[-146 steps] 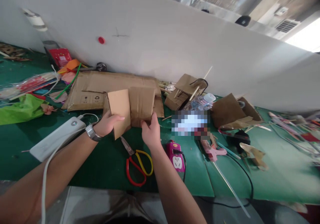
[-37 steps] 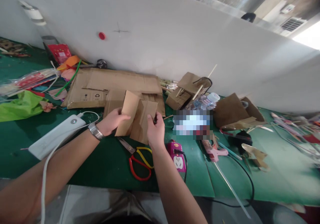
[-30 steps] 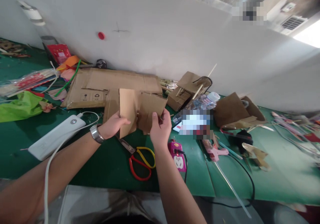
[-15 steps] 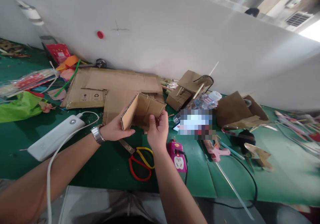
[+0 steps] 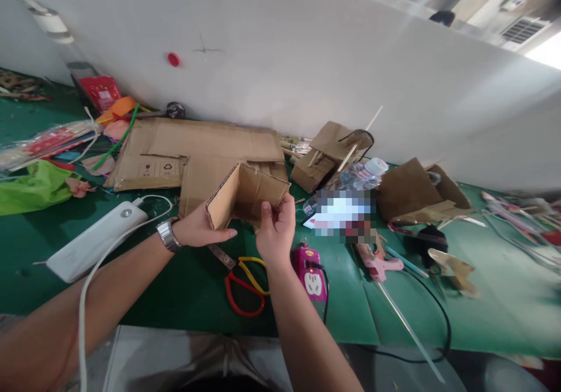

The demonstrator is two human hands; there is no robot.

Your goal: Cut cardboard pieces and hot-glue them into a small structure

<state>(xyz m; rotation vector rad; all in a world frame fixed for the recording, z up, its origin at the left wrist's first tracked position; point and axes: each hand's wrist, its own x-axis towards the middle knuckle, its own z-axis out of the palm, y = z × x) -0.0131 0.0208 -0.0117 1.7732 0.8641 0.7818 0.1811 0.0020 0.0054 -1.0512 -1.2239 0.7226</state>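
At the green table (image 5: 175, 298), a bent card between two hands.
At eleven o'clock from the card lies the larger cardboard stack (image 5: 210, 138); the card (image 5: 260, 193) itself sits mid-view, seemingly raised, folded into two panels. It looks light and fairly stiff, dry rather than slippery, weakest along its crease, so the flat panels near the outer edges seem the best hold. At its eight o'clock, the left hand (image 5: 199, 228) cups the left panel, palm half open, thumb stretched out below, fingers hidden behind. At five o'clock, the right hand (image 5: 276, 237) pinches the right panel, thumb in front, fingers curled around its outer edge. Scissors (image 5: 245, 290) lie at six o'clock, touched by neither.
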